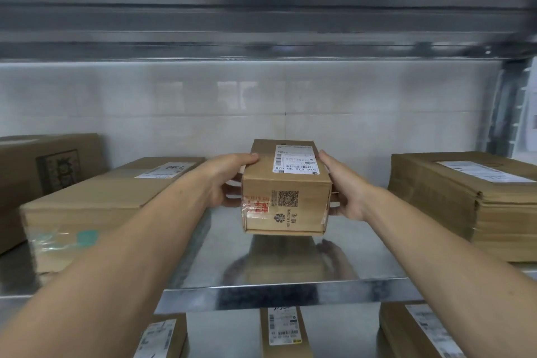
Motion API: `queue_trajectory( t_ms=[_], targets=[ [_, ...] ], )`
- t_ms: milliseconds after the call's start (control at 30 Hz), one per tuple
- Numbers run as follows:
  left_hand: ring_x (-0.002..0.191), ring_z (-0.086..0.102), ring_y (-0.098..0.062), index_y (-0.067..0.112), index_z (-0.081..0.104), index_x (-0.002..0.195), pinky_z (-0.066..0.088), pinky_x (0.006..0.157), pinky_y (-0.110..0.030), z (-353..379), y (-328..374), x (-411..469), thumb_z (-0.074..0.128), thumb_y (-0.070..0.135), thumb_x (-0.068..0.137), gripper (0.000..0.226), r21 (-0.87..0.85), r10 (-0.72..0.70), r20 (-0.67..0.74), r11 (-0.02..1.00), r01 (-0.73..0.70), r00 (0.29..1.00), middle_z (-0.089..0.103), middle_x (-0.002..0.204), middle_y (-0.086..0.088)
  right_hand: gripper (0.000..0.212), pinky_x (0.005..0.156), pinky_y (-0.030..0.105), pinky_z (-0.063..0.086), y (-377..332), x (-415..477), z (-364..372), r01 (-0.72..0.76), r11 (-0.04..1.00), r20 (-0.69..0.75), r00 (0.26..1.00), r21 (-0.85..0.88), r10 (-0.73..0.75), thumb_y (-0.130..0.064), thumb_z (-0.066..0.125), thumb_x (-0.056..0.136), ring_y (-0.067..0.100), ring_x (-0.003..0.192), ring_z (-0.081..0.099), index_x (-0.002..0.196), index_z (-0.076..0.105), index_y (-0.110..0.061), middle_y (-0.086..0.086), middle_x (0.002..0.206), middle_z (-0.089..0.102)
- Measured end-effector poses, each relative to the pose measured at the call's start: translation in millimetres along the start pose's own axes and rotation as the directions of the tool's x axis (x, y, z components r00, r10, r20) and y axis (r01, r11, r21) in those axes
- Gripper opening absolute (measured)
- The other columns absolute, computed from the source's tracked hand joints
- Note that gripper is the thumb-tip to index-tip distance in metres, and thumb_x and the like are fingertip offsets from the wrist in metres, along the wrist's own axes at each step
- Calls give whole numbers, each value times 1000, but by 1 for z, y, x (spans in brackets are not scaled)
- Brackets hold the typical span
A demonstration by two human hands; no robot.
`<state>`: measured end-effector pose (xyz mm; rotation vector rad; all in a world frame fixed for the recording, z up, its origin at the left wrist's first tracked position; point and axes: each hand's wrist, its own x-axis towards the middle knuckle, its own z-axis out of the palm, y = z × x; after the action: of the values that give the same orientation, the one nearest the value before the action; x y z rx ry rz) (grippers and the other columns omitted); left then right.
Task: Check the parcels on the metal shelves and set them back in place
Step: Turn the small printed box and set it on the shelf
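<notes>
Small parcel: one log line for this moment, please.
small parcel | gripped by left hand and right hand | on or just above metal shelf | label up

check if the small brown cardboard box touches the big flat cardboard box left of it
Apart. Head view: the left hand lies between the small brown cardboard box and the big flat cardboard box.

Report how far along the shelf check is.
Done, apparently: the long box and the flat-carton stack sit on the metal shelf. In hand: left hand and right hand hold the small labelled parcel between them. Left: releasing it; lower-shelf parcels may remain.
</notes>
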<state>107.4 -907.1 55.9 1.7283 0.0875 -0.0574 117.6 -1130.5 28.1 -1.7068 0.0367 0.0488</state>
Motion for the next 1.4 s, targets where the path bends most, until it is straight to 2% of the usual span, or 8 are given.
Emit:
queue_trajectory(
  t_ms=[267, 467, 567, 700, 833, 1033, 1233, 1400],
  targets=[
    [77, 66, -29, 13, 62, 98, 57, 90, -47, 11, -9, 6, 60, 39, 101, 26, 56, -48, 14, 997, 48, 999, 62, 81, -15, 62, 100, 46, 49, 0, 8, -2, -64, 997, -12, 998, -52, 64, -78, 49, 89, 27, 108, 66, 113, 75, -27, 8, 120, 73],
    [70, 66, -27, 13, 64, 95, 57, 72, -41, 14, -17, 7, 60, 42, 100, 30, 83, -74, 24, 994, 72, 997, 63, 74, -11, 55, 107, 48, 48, 4, 10, -4, -87, 992, 22, 996, -94, 90, -68, 52, 94, 30, 106, 66, 111, 74, -21, 11, 119, 70],
    [73, 64, -29, 13, 65, 97, 57, 77, -42, 16, -19, 10, 61, 44, 99, 31, 82, -74, 33, 994, 71, 997, 62, 77, -12, 59, 103, 48, 50, 5, 14, -5, -112, 990, 41, 992, -89, 116, -67, 52, 94, 30, 104, 67, 121, 72, -18, 10, 116, 70],
    [77, 65, -31, 18, 65, 94, 56, 79, -43, 17, -20, 15, 60, 47, 99, 30, 82, -77, 34, 994, 74, 996, 62, 82, -14, 45, 88, 44, 58, 4, 13, -4, -140, 988, 69, 987, -58, 144, -62, 50, 99, 28, 96, 67, 112, 70, -23, 9, 111, 69],
    [88, 69, -35, 14, 59, 107, 57, 91, -51, 17, -20, 21, 60, 52, 97, 38, 102, -95, 43, 991, 91, 995, 64, 92, -17, 43, 93, 51, 57, 1, 13, -5, -148, 985, 69, 986, -94, 154, -58, 54, 97, 31, 102, 67, 107, 71, -21, 12, 111, 69],
    [88, 66, -35, 11, 62, 97, 56, 98, -53, 18, -21, 26, 65, 44, 95, 33, 178, -115, 77, 979, 100, 990, 62, 88, -15, 26, 103, 56, 51, 0, 6, -7, -184, 976, 70, 979, -119, 193, -44, 62, 99, 26, 86, 66, 102, 64, -19, 8, 92, 69],
    [90, 65, -31, 14, 68, 107, 56, 98, -53, 17, -25, 34, 64, 41, 96, 30, 194, -113, 95, 977, 93, 989, 62, 92, -12, 32, 101, 62, 51, -1, 14, -6, -210, 965, 63, 973, -155, 222, -40, 65, 98, 33, 109, 68, 115, 64, -13, 15, 117, 70],
    [90, 63, -29, 16, 67, 104, 56, 97, -50, 21, -26, 36, 60, 39, 97, 25, 197, -125, 83, 975, 106, 989, 61, 94, -10, 29, 100, 64, 51, -2, 16, -5, -223, 963, 55, 971, -153, 234, -36, 64, 99, 34, 112, 68, 112, 63, -10, 17, 117, 70]
  ],
)
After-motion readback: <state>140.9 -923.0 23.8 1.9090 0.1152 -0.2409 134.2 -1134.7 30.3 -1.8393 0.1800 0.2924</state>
